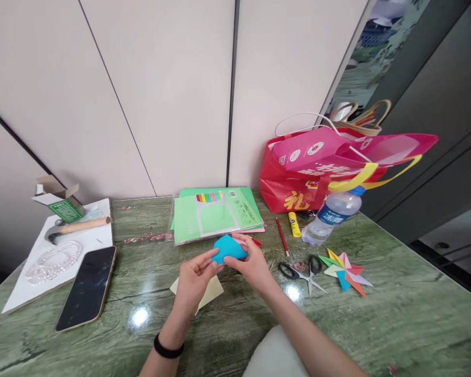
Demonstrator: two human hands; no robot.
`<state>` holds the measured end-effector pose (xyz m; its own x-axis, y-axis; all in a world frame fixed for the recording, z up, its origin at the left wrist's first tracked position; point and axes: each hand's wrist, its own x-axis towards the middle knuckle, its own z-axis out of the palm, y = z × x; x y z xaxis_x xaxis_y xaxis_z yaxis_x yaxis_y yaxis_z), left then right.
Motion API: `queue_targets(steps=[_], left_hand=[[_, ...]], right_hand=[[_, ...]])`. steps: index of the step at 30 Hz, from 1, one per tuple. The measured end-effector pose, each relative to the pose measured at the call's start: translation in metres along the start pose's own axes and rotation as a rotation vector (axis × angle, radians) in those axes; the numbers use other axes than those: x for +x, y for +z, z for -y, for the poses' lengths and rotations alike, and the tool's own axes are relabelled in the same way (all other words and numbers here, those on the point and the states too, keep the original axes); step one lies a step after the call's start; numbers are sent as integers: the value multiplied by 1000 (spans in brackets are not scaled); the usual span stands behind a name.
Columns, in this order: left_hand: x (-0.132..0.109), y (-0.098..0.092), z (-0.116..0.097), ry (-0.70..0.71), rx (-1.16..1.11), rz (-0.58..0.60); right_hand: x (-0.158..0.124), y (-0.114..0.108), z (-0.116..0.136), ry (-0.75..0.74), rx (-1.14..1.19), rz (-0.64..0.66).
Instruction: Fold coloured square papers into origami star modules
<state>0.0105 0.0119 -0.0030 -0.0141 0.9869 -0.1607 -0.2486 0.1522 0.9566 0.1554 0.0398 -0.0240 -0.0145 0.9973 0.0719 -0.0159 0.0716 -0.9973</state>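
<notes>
A folded piece of blue paper [228, 248] is held between both hands above the green marbled table. My left hand [194, 277] pinches its left edge, and a black band circles that wrist. At the paper's right side, my right hand [253, 260] grips it with the thumb on the front face. A bit of pink paper [240, 241] shows behind the blue one, near the right fingers; whether it is held too I cannot tell. Beneath the left hand lies a pale yellow sheet [211, 294]. Something red, partly hidden, rests just behind the right fingers.
Packs of coloured paper [215, 214] lie at the back. To the right are scissors [306, 272], a red pencil [282, 236], a glue stick [294, 224], a folded paper star [346, 270], a water bottle [333, 214] and red bags [294, 178]. A phone [88, 288] and white board [18, 301] lie left.
</notes>
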Motion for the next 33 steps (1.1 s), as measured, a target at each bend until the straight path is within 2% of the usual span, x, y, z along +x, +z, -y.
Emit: queue_targets(steps=[6,8,13,19,25,30,33], left_hand=[[0,-4,-6,31,-34,193],[0,-6,-7,37,-41,220],[1,-8,-7,16,18,161],[2,-10,-9,3,64,108],[4,-7,-2,1,-28,52],[3,-1,6,-42,-32,138],[3,-2,4,-22,48,79]], right_hand=[[-1,0,4,38,107,21],[-1,0,4,47,126,38],[-1,-2,3,88,198,135],[-2,-3,3,100,218,121],[-3,1,4,85,211,-8],[-5,5,3,111,279,39],[-4,3,1,64,182,71]])
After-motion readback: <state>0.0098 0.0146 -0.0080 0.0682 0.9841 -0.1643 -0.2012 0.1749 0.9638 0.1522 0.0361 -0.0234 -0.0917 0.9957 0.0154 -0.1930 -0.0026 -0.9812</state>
